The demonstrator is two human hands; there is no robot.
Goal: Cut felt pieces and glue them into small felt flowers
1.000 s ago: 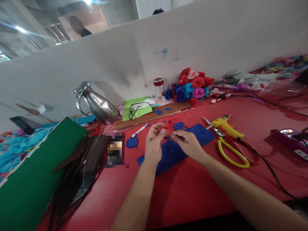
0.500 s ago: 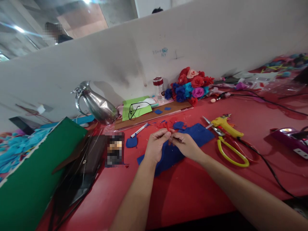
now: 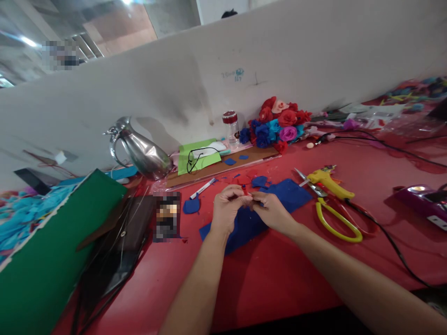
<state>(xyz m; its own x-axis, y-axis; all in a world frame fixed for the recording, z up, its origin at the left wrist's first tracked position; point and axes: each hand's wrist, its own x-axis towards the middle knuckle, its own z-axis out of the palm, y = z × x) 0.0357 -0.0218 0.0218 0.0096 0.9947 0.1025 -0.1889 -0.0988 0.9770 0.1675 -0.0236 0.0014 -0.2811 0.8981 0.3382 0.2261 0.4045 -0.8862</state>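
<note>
Both of my hands meet above a dark blue cloth (image 3: 291, 196) on the red table. My left hand (image 3: 226, 209) pinches a small red piece (image 3: 245, 192) between thumb and fingers; a dark blue tip shows at its top. Close against it, my right hand (image 3: 268, 209) has its fingers pressed together at the piece's lower end, partly hidden by the fingers. Blue cut pieces lie around: a rounded one (image 3: 192, 204) left of my hands and another (image 3: 259, 181) just beyond them. A white marker (image 3: 203, 189) rests behind the rounded piece.
Large yellow-handled scissors (image 3: 337, 222) and a yellow glue gun (image 3: 330, 183) with a black cord lie at right. Fabric roses (image 3: 275, 125), a glass jar (image 3: 230, 130), eyeglasses (image 3: 195, 160) and a metal jug (image 3: 141, 151) stand along the wall. At left are a green box (image 3: 52, 251) and a brown bag (image 3: 134, 221).
The red piece has turned in my fingers, and a dark blue tip now shows on it. My hands have shifted only slightly. The person beyond the wall has moved left.
</note>
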